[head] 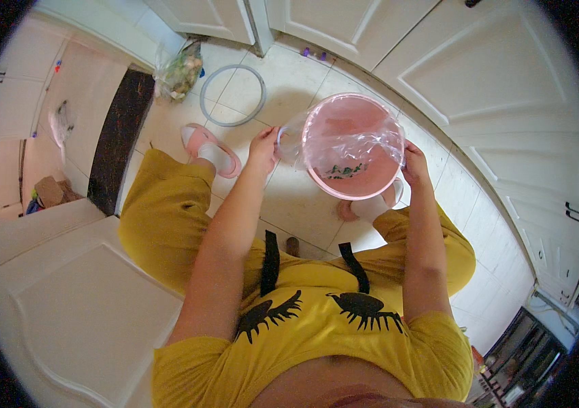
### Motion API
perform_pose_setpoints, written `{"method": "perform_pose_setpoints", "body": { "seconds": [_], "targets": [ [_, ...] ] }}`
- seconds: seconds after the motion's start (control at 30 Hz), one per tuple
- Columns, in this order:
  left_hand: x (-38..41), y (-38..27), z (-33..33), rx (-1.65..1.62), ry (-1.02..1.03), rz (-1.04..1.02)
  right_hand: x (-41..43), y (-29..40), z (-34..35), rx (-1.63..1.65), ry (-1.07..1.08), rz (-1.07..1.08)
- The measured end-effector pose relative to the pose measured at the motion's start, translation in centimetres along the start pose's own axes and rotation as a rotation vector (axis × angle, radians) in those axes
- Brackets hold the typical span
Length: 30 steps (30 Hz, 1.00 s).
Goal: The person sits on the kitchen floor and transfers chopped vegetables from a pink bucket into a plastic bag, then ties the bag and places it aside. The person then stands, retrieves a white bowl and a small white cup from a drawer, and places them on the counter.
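A round pink plastic bin [353, 188] stands in front of me, between and beyond my knees, with small dark green bits on its inside. A clear plastic bag [366, 145] is stretched across part of its mouth and sticks out past the rim on the left. My left hand [265, 150] pinches the bag's left edge, a little away from the bin. At the bin's right rim, my right hand [414, 162] grips the other end of the bag; its fingertips are partly hidden.
A pale ring [233, 124] lies on the tiled floor, near a tied clear bag of vegetable matter [179, 76]. White cabinet doors [493, 66] run along the far and right sides. A dark threshold [121, 137] crosses the floor at left. Small purple objects [315, 53] lie by the cabinet base.
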State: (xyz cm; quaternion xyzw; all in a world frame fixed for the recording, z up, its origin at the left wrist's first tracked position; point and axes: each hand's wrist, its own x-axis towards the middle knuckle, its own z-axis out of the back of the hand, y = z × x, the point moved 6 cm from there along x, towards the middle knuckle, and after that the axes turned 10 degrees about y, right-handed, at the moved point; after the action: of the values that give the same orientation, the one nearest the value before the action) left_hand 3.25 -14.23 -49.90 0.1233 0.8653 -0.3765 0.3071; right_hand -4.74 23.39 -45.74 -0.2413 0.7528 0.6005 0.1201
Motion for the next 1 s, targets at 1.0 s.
{"method": "perform_pose_setpoints", "body": {
  "seconds": [1.0],
  "targets": [
    [-3.6,4.5,0.5,-0.121,0.073,0.033,1.9,-3.0,-3.4,0.019,0.015,0.03]
  ]
}}
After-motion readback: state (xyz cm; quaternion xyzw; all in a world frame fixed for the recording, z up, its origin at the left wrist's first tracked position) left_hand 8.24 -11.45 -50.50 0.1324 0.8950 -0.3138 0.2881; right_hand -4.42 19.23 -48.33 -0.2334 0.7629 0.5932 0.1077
